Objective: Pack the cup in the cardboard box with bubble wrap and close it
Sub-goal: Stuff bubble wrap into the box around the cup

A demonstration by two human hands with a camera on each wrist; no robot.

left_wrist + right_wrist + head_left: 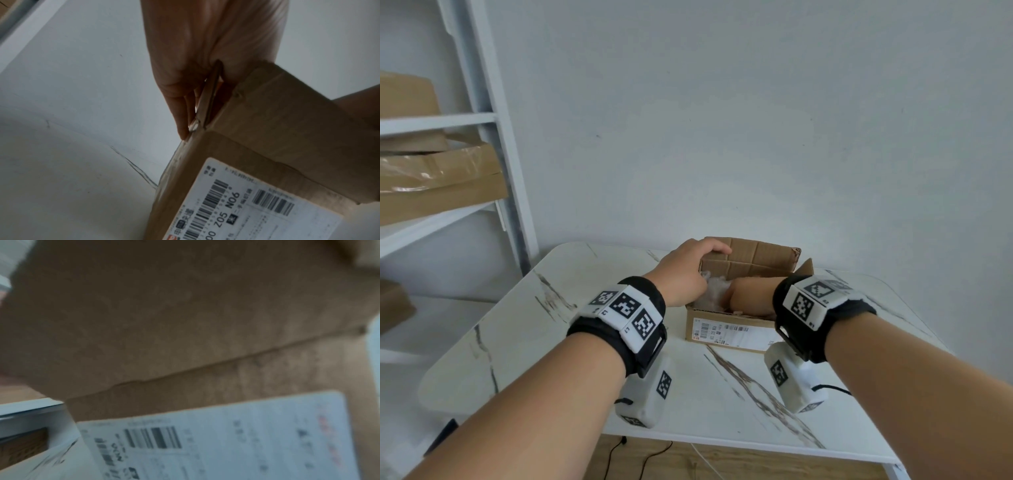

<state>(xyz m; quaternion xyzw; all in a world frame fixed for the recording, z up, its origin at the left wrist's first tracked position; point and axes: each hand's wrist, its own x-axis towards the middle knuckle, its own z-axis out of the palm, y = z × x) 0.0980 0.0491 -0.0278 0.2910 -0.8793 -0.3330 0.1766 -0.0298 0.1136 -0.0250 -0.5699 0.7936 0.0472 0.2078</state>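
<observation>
Two hands are at one cardboard box [726, 334] just right of centre in the head view, standing on a white marbled table [585, 342]. The left hand [685, 270] curls over the box's left side flap [209, 97], thumb and fingers pinching it, as the left wrist view shows. The right hand [751, 296] reaches down inside the box; its fingers are hidden, so I cannot tell whether they are spread or gripping. One crumpled mass of bubble wrap [710, 291] shows in the opening beside that hand. No cup is visible; it is presumably bundled in the wrap, down in the box. Judging by this, the step in hand is seating the padding. Next the right hand must come out, then the flaps, of which I can count three standing open, fold shut. One shipping label [732, 334] faces the camera.
</observation>
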